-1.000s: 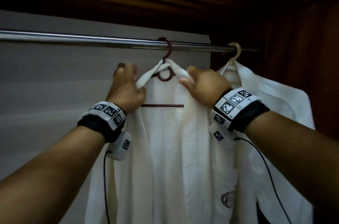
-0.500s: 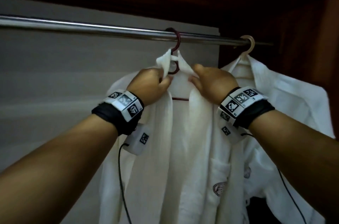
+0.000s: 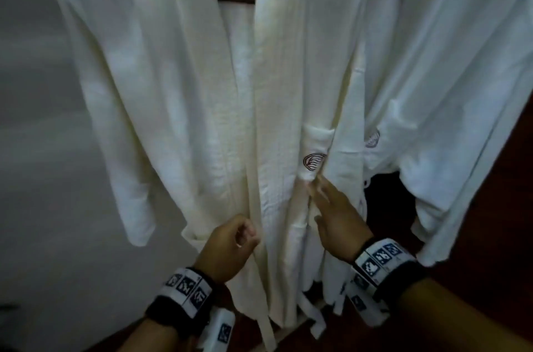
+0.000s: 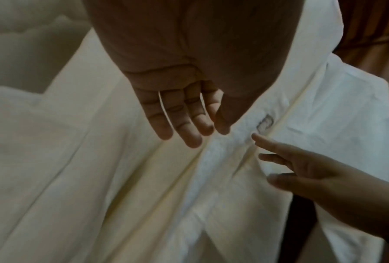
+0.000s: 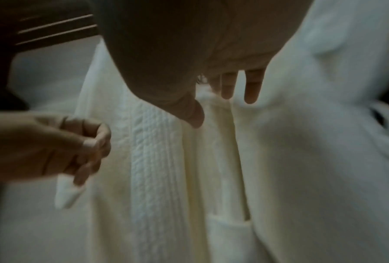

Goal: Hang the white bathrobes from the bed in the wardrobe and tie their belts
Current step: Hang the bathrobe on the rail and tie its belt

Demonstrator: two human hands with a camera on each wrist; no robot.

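Head view looks down my forearms at the near bathrobe (image 3: 184, 86). Both wrist views sit close, facing along my fingers; all 3 share its front and crest (image 3: 313, 162).

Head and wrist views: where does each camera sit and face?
Head: worn on the head, facing forward and down at the near bathrobe and second bathrobe; shows both forearms, left hand, right hand.
Left wrist: on that wrist, looks along the left hand's palm at the near bathrobe; right hand enters lower right.
Right wrist: on that wrist, looks along the right hand at the same robe; curled left hand at left.
Shared: head and left wrist both show the embroidered logo.
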